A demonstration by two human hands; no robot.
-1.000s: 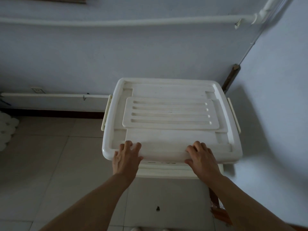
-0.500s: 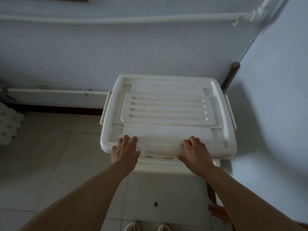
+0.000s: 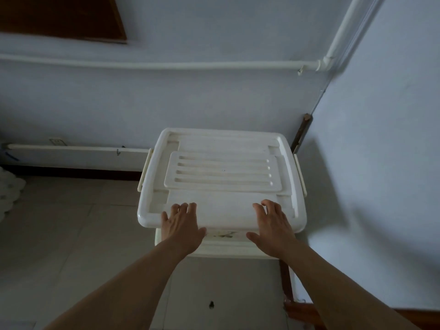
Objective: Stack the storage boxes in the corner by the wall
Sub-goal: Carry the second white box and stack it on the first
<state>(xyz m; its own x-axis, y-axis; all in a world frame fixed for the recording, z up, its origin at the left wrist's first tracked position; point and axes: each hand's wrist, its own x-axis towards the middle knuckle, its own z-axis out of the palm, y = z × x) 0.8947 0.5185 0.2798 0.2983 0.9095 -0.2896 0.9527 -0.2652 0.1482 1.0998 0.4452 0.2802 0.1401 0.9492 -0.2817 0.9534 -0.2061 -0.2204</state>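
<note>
A white storage box with a ribbed lid sits on top of another white box, of which only the front rim shows below it. The stack stands in the corner where the back wall meets the right wall. My left hand lies flat over the near edge of the top lid, fingers spread. My right hand rests the same way on the lid's near right part, fingers apart. Neither hand grips anything.
A white pipe runs along the back wall and up the corner. A low white ledge with a socket lines the wall at left. A brown wooden piece stands in the corner. White quilted fabric lies at far left on the tiled floor.
The view has tilted up and drawn back a little. Both hands slid slightly toward me along the lid's near edge and their fingers spread flatter. The boxes stay put.
</note>
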